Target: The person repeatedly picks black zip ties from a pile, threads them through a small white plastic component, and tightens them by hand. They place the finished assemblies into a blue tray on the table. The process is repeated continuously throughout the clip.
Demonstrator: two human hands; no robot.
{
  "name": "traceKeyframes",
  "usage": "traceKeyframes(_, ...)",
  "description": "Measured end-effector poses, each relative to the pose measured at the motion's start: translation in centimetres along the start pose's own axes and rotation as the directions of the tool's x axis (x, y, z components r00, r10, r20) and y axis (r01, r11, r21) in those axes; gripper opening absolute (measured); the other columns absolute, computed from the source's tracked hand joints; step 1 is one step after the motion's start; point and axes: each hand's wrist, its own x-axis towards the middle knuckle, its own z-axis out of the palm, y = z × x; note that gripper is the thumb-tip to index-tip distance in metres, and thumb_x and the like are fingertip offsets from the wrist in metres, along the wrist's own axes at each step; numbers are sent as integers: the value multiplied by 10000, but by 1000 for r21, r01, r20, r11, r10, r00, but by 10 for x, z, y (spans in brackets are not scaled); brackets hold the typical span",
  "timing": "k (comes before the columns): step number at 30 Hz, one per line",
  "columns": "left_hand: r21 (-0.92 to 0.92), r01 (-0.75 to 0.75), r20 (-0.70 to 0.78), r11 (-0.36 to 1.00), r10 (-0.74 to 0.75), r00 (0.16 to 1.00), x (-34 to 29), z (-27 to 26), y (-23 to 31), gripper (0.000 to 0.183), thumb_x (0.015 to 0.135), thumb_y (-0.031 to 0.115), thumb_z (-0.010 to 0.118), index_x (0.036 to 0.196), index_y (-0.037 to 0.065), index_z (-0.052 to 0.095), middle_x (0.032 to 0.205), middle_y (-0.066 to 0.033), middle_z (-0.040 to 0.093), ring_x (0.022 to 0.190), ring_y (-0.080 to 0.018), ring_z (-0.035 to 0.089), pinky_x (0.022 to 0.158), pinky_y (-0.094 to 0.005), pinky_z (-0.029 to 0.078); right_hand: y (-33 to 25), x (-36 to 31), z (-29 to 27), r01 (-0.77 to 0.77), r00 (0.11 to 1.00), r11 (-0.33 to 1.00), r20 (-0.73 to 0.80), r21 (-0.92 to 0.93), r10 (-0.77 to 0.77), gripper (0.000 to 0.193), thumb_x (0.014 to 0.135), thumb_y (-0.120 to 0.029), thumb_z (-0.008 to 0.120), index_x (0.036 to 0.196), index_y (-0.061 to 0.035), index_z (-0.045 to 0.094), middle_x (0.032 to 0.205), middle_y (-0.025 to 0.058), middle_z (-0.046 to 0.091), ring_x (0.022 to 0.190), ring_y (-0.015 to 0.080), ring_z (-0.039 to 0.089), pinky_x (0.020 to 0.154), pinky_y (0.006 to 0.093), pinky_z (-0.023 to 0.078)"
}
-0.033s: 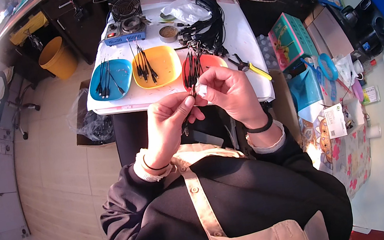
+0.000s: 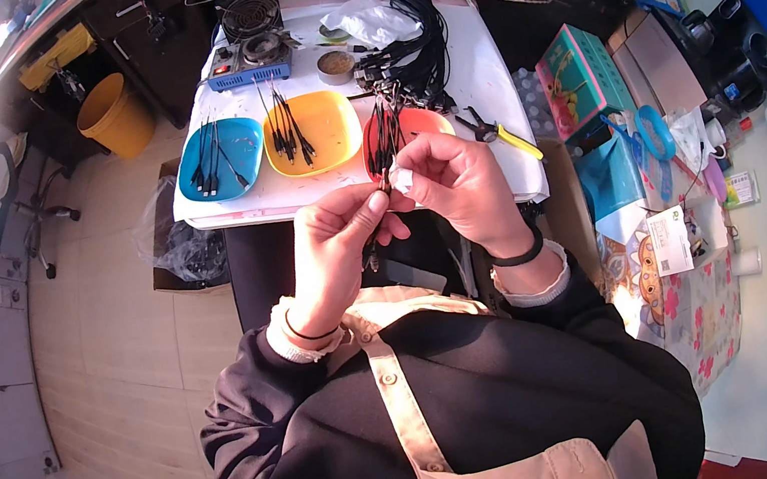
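My left hand (image 2: 334,233) pinches a short black cable (image 2: 372,256), whose connector end dangles below the fingers. Close against it, my right hand (image 2: 461,188) has thumb and forefinger pressed together at the cable's upper end. Something small and white covers the tip of the right thumb or finger. The exact wire ends between the fingertips are too small to make out. Just beyond the hands, a red-orange tray (image 2: 428,122) holds several black cables (image 2: 383,138). A yellow tray (image 2: 339,123) and a blue tray (image 2: 251,138), each with several cables in it, stand to the left.
On the white table (image 2: 297,23) are a blue soldering device (image 2: 249,74), a round tin (image 2: 337,68), a large cable bundle (image 2: 409,61) and yellow-handled pliers (image 2: 518,144). A box with plastic bags (image 2: 192,246) sits at left, a patterned box (image 2: 585,79) at right.
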Motion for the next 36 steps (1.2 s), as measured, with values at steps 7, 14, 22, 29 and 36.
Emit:
traceKeyframes(7,-153,27,40,988,-21,999,1,-3,-3,170,966,63,523,1026,-46,640,834,-102,657,644,-106,526,594,-214,414,17,0,5,-105,994,930,58,353,90,140,921,-96,613,1018,-10,560,868,23,611,717,89,592,684,222,500)
traceKeyframes(14,-189,175,203,966,-136,970,4,-14,1,159,964,54,521,993,-52,636,802,-103,645,625,-91,477,573,-205,389,25,-1,3,-248,969,806,142,538,203,169,919,-103,600,1051,-20,535,885,47,599,736,142,605,660,268,526)
traceKeyframes(22,123,189,60,974,-197,979,10,-22,-4,124,944,32,553,975,-41,648,771,-59,643,632,-56,510,557,-173,376,56,12,-30,-424,905,721,237,548,352,184,926,-123,600,1067,-9,574,875,63,638,748,178,635,689,285,524)
traceKeyframes(29,83,168,-26,982,-167,986,22,-36,-12,137,966,74,545,944,-24,639,735,-12,590,608,-34,440,542,-167,341,86,144,-211,-537,783,667,-599,-517,166,285,893,-246,628,751,1,627,627,39,588,492,91,503,438,236,390)
traceKeyframes(36,50,200,-32,978,-199,980,26,-42,-12,147,981,97,518,936,-8,610,704,-7,556,581,-37,400,514,-176,283,85,164,-229,-619,638,785,-559,38,530,206,837,-149,666,704,-27,568,614,35,537,440,83,411,363,217,290)
